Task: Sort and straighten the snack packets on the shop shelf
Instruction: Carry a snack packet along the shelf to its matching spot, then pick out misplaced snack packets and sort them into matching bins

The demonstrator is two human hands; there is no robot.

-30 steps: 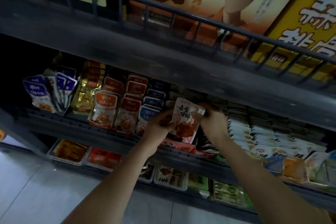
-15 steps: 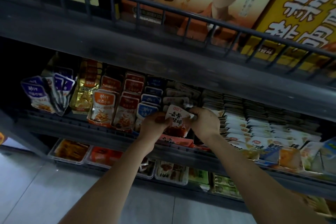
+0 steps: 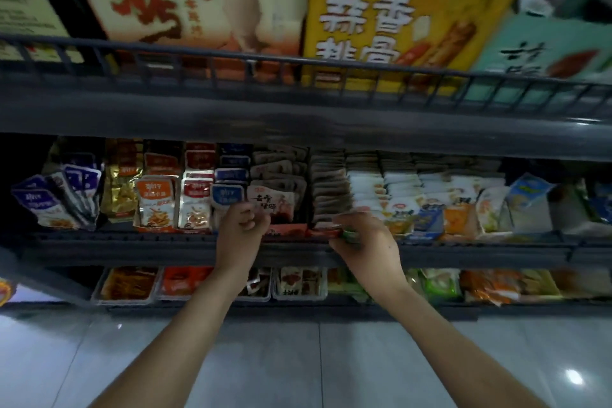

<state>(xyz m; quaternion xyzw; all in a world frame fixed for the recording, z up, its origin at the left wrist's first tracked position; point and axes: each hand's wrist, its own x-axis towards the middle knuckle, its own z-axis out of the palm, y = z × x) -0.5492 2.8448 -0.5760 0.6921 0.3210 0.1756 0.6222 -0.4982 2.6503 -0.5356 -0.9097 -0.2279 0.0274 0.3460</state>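
Note:
The middle shelf (image 3: 132,243) holds rows of small snack packets standing on edge. A pale pink packet with dark characters (image 3: 273,202) stands at the front of its row. My left hand (image 3: 243,225) is curled just below and left of it, fingers closed, touching its lower edge. My right hand (image 3: 362,240) grips a small green and red packet (image 3: 347,234) at the shelf's front rail, below a brown stack (image 3: 329,189).
Blue packets (image 3: 228,195), red ones (image 3: 195,205) and orange ones (image 3: 155,205) stand left of my hands, white and mixed ones (image 3: 400,195) to the right. Large boxes (image 3: 390,10) fill the rail-fronted top shelf. Trays (image 3: 298,281) line the bottom shelf above a tiled floor.
The pale pink packet went from both hands into the front of its row. My right hand moved right and down to the green and red packet. The camera tilted and shifted right.

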